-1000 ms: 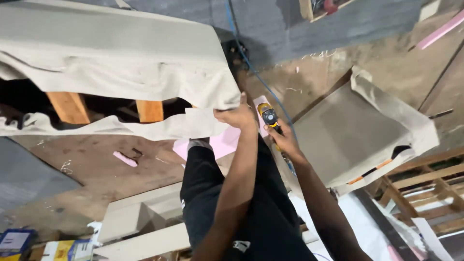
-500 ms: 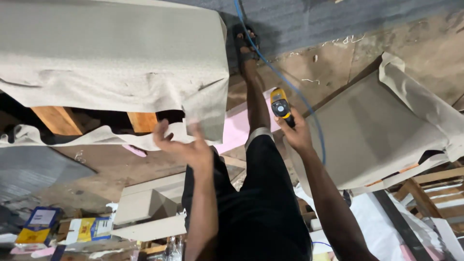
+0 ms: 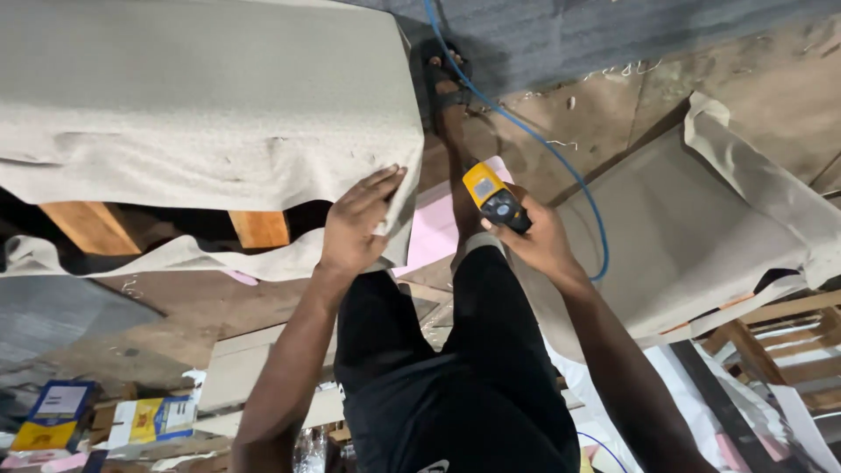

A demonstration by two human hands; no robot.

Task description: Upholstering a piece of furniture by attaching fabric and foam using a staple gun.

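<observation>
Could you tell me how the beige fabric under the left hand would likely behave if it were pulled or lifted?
The fabric is probably floppy: its loose lower edge sags and ripples below the wooden frame. It likely creases easily, given the dents near the left hand. It looks fairly thick, so perhaps not very light.

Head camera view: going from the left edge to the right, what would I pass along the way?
Small boxes on the floor → wooden block under the fabric → left hand on the beige fabric → yellow and black tool in the right hand → fabric-covered panel → wooden frame.
</observation>
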